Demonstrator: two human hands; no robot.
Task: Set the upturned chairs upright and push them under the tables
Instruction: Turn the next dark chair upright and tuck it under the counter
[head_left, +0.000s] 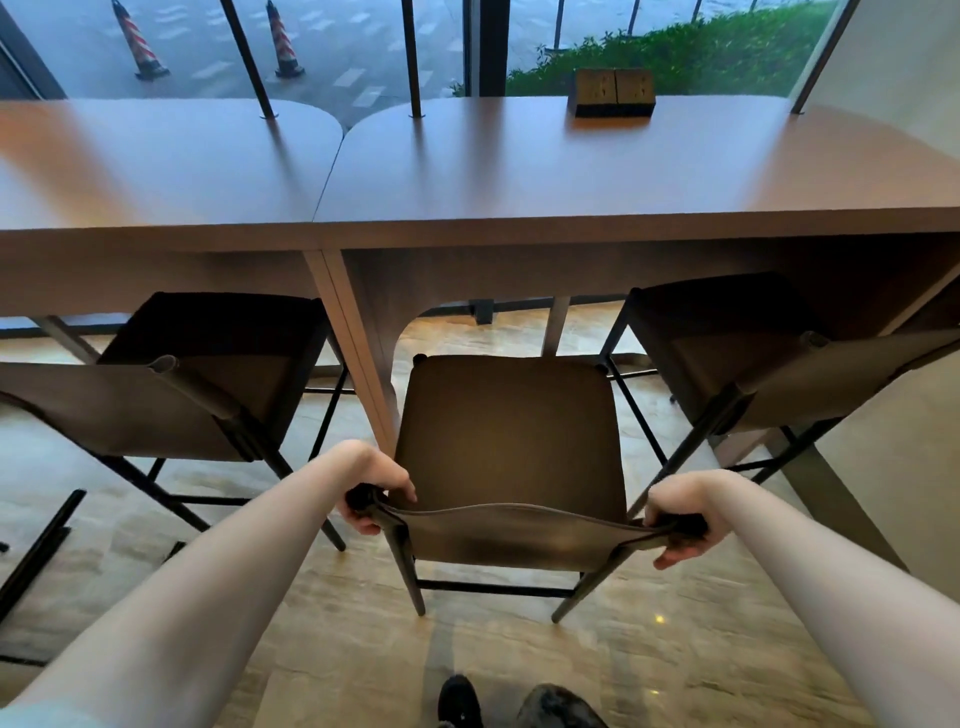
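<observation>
Well off to the left of the left hand, a left chair (202, 384) already stands upright with its seat partly under the left table (156, 171); it looks finished, which is likely why neither hand is near it.

The left hand (376, 486) is curled round the left top corner of the middle chair (511, 457), thumb side over the backrest edge, fingers wrapped beneath. It holds there because the corner post gives a firm grip for steering.

Between the two hands the backrest (514, 535) sags in a shallow curve, so it seems to be a soft sling; gripping at the stiff ends rather than the middle makes sense. Ahead of the hands the seat faces the right table (597, 171), its front edge near the table leg and not yet under the top. The chair stands on its four legs, so by my reading only the push remains.

The right hand (675, 519) grips the opposite corner in the same way, balancing the push so the chair runs straight.

Beyond and to the right of that hand, a right chair (769, 364) stands upright, seat partly under the table. Far ahead, a socket box (613, 93) sits on the tabletop.
</observation>
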